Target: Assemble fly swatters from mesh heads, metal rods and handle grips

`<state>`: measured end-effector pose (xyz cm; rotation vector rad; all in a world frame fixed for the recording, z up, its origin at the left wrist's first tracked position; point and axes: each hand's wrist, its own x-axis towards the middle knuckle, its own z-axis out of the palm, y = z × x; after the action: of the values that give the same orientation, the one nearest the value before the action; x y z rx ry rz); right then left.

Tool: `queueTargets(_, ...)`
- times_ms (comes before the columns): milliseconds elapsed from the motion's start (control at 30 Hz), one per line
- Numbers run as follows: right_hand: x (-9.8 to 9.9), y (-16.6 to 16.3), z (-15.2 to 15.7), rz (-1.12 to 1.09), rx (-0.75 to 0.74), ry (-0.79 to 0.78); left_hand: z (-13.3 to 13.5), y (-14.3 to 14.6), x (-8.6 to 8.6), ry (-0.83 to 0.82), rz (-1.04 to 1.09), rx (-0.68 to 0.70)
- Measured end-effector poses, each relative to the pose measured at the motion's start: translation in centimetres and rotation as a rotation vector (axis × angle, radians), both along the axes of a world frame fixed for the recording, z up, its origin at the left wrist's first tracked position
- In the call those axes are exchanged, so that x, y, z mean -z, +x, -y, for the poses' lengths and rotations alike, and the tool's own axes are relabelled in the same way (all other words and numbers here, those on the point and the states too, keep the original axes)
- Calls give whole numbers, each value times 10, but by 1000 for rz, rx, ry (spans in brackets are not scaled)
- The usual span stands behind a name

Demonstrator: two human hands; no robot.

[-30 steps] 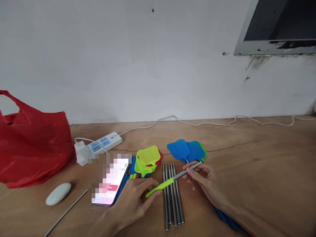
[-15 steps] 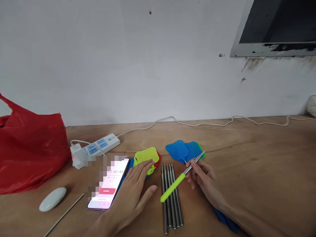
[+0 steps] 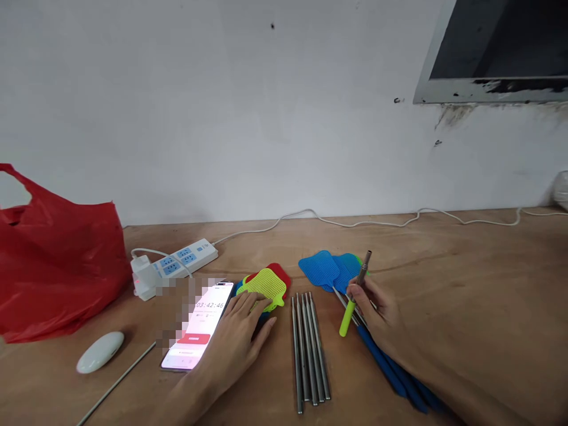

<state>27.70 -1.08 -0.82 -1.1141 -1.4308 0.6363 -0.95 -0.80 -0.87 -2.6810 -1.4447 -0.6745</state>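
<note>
The phone (image 3: 197, 331) screen shows a timer reading 03:42:46.

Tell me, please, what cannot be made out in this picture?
Head view:
- Swatter heads: left hand covers the pile, so their number is unclear.
- Phone: a blurred patch hides its left edge; small text unreadable.
- Red bag: cut by the left edge, contents hidden.
- Green-handled rod: right hand hides its middle.

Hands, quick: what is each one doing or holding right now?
Left hand: open, fingers resting on the yellow-green plastic mesh swatter head.
Right hand: closed around the thin steel rod with a lime-green grip.
</note>
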Motion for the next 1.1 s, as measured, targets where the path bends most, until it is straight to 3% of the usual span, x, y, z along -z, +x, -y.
queueTargets(233,-4,-5,-1,104,-23,2,0,0,-2,-64,91,16)
queueTargets(500,4,-6,0,144,-88,-32,-7,-5,6,78,132,-72)
queueTargets(1100,5,-4,0,214,-123,-52,-9,-6,10,69,120,-127)
